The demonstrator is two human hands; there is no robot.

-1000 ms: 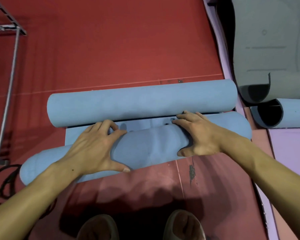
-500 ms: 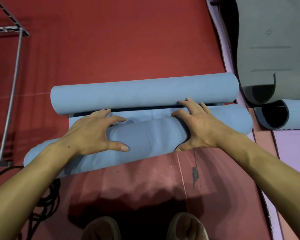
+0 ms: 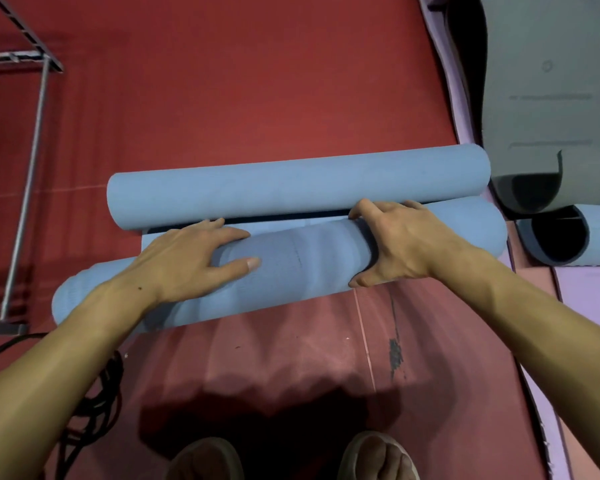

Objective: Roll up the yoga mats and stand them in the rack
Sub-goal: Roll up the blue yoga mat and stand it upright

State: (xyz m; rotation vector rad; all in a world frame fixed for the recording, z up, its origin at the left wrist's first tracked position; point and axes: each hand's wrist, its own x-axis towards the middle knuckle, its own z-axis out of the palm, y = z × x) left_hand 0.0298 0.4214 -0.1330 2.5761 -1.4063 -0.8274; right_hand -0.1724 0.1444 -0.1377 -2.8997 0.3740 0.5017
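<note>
The left hand (image 3: 184,261) lies over the near roll of the blue mat (image 3: 302,261), fingers spread flat and pressing. The right hand (image 3: 399,247) curls around the same roll, thumb on its near side, fingers over the top. Compared with a second ago, the near roll sits closer to the far roll (image 3: 291,188), with less flat mat showing between them. The mat lies on the red floor (image 3: 257,81), with a metal rack (image 3: 28,161) near the floor's left edge.
</note>
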